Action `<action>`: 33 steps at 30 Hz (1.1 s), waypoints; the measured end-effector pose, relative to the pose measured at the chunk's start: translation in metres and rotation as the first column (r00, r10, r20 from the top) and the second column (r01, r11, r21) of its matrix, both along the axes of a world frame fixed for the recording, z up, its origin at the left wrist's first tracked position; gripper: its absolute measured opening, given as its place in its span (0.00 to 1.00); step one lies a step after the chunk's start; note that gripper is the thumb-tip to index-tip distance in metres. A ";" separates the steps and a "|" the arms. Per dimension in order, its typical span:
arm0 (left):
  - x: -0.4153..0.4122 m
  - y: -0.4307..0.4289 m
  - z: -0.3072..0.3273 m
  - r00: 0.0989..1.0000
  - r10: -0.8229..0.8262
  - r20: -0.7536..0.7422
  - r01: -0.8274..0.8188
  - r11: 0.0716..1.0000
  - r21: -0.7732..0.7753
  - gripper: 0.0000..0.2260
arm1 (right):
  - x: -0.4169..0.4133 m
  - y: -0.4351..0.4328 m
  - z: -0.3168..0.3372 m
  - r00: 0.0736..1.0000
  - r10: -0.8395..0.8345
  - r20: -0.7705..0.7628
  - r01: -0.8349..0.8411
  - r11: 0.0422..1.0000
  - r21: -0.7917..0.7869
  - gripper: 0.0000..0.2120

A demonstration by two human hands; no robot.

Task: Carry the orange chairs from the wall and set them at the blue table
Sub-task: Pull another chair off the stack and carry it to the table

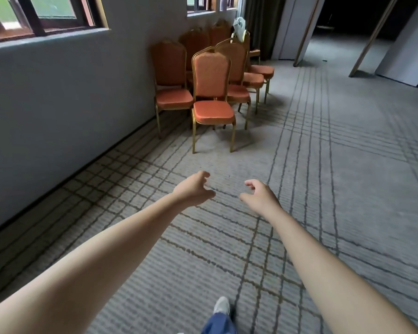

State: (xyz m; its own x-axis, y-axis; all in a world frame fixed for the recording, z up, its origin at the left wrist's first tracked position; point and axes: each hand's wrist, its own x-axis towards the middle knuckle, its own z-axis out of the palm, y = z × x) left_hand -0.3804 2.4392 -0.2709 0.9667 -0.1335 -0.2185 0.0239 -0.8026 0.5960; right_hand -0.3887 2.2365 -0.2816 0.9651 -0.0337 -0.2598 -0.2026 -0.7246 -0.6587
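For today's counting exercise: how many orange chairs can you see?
7 chairs: one in front, three lined up behind it, three by the wall. More may be hidden.

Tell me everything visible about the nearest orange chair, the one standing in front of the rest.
The nearest orange chair is a banquet type: padded orange seat and tall arched back, fabric by its look, in a gold, metal-looking frame with four slim legs. It stands upright on the grey lined carpet, seat facing the camera, in front of the other chairs by the wall. Nothing lies on it or holds it.
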 end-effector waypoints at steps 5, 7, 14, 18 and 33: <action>0.145 -0.029 0.010 1.000 0.031 -0.002 -0.031 0.999 -0.030 0.30 | 0.157 -0.027 0.017 0.999 0.025 0.043 -0.025 1.000 -0.017 0.24; 0.193 -0.038 0.010 0.999 0.045 -0.008 -0.045 0.998 -0.039 0.30 | 0.208 -0.033 0.018 0.999 0.034 0.037 -0.034 0.999 -0.009 0.24; 0.387 -0.052 -0.010 0.996 0.074 -0.047 -0.076 0.997 -0.035 0.30 | 0.400 -0.048 0.001 0.996 0.089 0.006 -0.088 0.995 -0.035 0.25; 0.524 -0.047 -0.013 0.996 0.074 -0.044 -0.076 0.997 -0.026 0.31 | 0.534 -0.056 -0.003 0.997 0.066 0.028 -0.066 0.998 0.000 0.26; 0.940 -0.095 -0.024 0.995 0.092 -0.044 -0.092 0.996 -0.009 0.29 | 0.959 -0.096 -0.005 0.994 0.106 0.016 -0.106 0.994 0.010 0.25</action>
State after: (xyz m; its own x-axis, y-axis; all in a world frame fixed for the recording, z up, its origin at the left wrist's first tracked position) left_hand 0.5596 2.3439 -0.2947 0.9645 -0.0471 -0.2599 0.1236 -0.7890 0.6019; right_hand 0.5707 2.1408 -0.2869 0.9670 0.0722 -0.2442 -0.1143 -0.7339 -0.6695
